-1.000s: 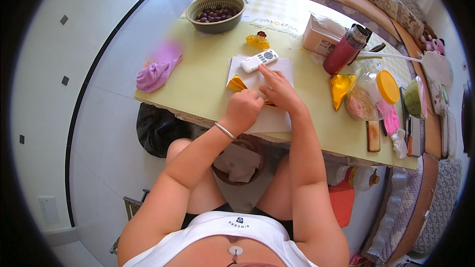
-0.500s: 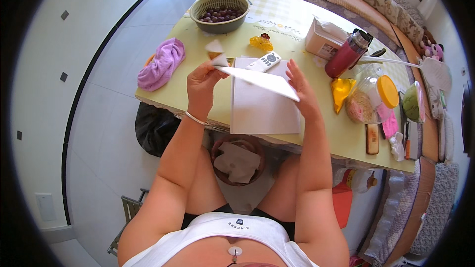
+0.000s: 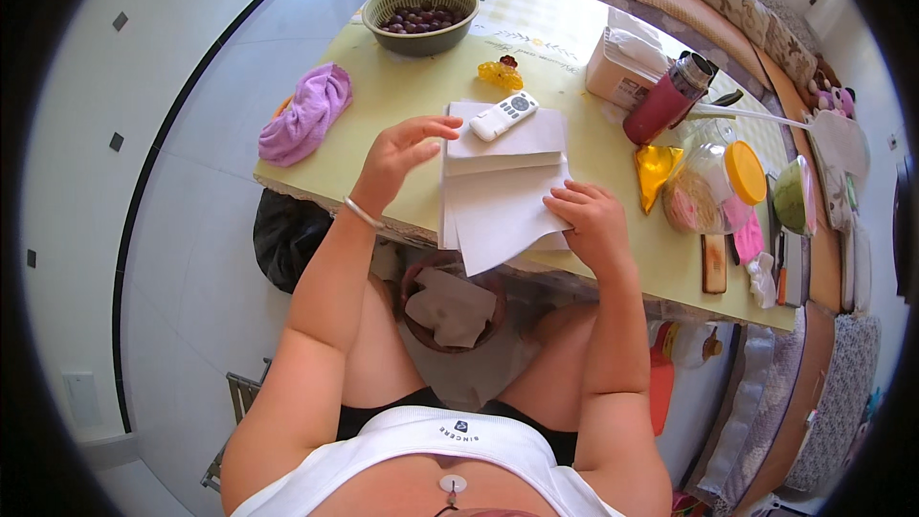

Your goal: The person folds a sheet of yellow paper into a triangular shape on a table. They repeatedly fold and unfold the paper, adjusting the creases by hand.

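A stack of white paper sheets lies on the yellow-green table, hanging over its near edge. My left hand hovers at the stack's left edge with fingers spread and holds nothing. My right hand rests flat on the right side of the top sheet, which is folded askew. A white remote control lies on the far end of the stack.
A green bowl of dark fruit, a purple cloth, a yellow hair clip, a tissue box, a red flask and a yellow-lidded jar stand around. A basket sits under the table.
The sheet that both hands held up half a second ago now lies on the stack. My left hand let go and moved right; my right hand came down onto the paper.
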Action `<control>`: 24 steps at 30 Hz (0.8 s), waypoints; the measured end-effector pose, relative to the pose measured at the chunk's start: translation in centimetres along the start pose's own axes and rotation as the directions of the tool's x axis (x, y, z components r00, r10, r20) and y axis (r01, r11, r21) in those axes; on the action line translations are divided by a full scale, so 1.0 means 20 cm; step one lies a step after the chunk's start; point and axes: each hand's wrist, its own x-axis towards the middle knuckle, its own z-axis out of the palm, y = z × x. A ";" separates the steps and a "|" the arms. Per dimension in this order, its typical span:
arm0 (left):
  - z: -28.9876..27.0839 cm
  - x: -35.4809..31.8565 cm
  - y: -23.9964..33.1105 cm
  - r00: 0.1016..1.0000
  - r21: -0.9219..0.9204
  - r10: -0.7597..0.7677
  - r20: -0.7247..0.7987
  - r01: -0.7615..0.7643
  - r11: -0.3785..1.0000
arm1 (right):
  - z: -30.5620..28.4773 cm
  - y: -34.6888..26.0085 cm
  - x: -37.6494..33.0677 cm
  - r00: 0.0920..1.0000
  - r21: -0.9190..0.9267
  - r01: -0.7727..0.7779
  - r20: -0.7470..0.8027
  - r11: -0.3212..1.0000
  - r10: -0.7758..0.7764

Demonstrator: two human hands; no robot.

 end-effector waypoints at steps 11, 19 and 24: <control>0.51 -0.30 0.19 0.919 0.798 0.011 0.395 -0.349 0.492 | -0.08 -0.09 -0.04 0.944 -0.010 -0.089 0.318 0.996 0.088; 0.37 -0.28 0.10 0.967 0.689 0.018 0.253 -0.193 0.699 | -0.11 -0.04 -0.04 0.968 0.275 -0.069 0.252 0.959 -0.003; 0.29 -0.25 0.05 0.980 0.722 -0.060 0.190 -0.098 0.685 | -0.03 0.11 -0.02 0.952 0.595 -0.235 0.302 0.769 0.057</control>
